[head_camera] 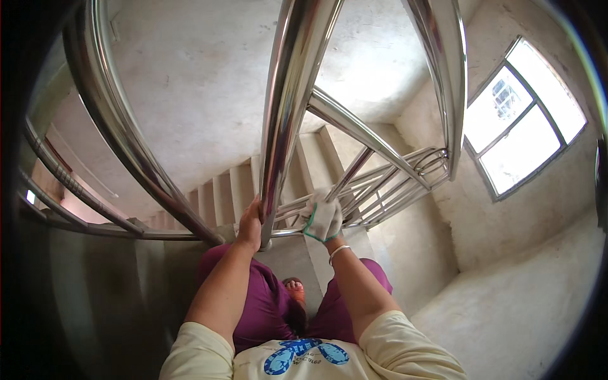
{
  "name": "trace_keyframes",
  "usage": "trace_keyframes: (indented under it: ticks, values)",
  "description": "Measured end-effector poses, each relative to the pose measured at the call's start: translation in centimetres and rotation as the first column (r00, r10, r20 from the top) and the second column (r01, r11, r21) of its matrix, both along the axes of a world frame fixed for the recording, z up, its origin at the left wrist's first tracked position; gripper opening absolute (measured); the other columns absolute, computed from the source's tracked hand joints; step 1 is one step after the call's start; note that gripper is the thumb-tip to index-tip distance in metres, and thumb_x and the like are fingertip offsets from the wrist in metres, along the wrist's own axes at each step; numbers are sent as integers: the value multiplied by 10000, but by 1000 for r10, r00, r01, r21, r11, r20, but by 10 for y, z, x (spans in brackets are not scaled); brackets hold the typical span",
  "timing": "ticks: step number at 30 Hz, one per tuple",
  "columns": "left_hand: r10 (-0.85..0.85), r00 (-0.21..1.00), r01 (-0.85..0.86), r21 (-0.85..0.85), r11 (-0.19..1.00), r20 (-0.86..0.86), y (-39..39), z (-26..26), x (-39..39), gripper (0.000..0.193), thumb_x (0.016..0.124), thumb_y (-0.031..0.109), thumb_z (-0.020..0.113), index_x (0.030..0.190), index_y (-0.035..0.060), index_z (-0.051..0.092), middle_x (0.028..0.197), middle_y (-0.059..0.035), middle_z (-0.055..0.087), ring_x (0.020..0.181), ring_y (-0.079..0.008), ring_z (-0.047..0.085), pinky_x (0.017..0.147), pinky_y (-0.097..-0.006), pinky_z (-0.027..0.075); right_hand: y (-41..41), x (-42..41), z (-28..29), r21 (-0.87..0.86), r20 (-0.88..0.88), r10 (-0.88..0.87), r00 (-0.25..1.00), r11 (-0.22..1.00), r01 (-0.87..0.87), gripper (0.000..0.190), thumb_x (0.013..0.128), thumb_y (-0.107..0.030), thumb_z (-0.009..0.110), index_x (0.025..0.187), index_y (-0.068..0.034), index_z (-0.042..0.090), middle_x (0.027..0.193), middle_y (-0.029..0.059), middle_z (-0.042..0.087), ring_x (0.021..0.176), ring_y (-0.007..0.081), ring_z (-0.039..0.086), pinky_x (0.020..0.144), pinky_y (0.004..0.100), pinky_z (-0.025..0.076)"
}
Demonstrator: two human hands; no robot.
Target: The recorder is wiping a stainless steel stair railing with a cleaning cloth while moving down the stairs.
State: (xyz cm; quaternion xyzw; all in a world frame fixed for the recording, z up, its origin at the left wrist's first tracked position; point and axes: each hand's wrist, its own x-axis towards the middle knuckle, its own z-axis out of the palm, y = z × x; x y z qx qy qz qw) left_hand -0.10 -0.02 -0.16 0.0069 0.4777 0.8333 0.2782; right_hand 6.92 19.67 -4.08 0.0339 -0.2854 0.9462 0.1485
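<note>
My left hand point(251, 225), bare, is wrapped around the lower part of a thick, shiny stainless-steel railing post point(285, 118). To its right, my right hand point(324, 221) wears a whitish work glove with a green cuff edge. Its fingers close around a thinner steel baluster point(354, 171), which slants up to a crossbar point(365, 130) joined to the post. The glove is slightly blurred and hides the part of the baluster under it. Whether a cloth is inside the glove's grip cannot be seen.
Concrete stairs point(237, 192) descend beyond the railing. A curved steel post point(128, 128) rises at left, with more rails point(80, 194) behind it. Lower stair railings point(394, 190) run off at right, below a window point(510, 128) in a bare plaster wall point(479, 228). My sandalled foot point(295, 290) rests on a step.
</note>
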Motion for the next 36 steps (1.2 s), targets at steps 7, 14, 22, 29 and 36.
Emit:
trace_keyframes:
  ticks: [7, 14, 22, 29, 36]
  values:
    - [-11, 998, 8, -54, 998, -60, -7, -14, -5, 390, 863, 394, 416, 949, 52, 582, 865, -67, 611, 832, -156, 550, 784, -276, 396, -15, 8, 27, 125, 228, -107, 968, 989, 79, 188, 905, -267, 400, 895, -126, 524, 762, 15, 521, 649, 160, 531, 561, 284, 461]
    - [22, 1000, -22, -9, 1000, 0, -5, 6, 1, 328, 868, 339, 405, 843, 70, 591, 782, -45, 585, 753, -132, 517, 742, -272, 375, -32, 20, 197, 617, -185, -472, 862, 627, 476, 212, 845, -197, 550, 1019, -76, 545, 980, 14, 560, 950, 146, 501, 859, 328, 380]
    - [-46, 993, 40, -56, 998, -110, -4, -7, -3, 335, 872, 355, 403, 877, 71, 579, 814, -50, 587, 792, -144, 532, 766, -270, 370, -11, 19, 83, 476, 17, -483, 876, 774, 417, 242, 860, -117, 538, 1096, -66, 518, 1006, 20, 561, 897, 106, 534, 751, 252, 455]
    - [-47, 985, 47, -9, 999, -163, -5, 7, 3, 343, 867, 359, 431, 932, 54, 572, 868, -62, 592, 881, -168, 541, 836, -290, 374, -7, 53, 112, 417, 117, -588, 800, 760, 498, 237, 885, -132, 480, 1097, -32, 514, 999, 44, 570, 840, 121, 568, 754, 260, 477]
    - [69, 997, -68, 11, 998, -31, -1, 19, 10, 425, 874, 424, 430, 967, 37, 579, 885, -79, 614, 884, -176, 567, 835, -296, 400, -33, -14, 223, 700, -711, -236, 662, -148, 699, 370, 728, -241, 586, 1051, -63, 560, 1030, 95, 554, 967, 253, 516, 865, 433, 385]
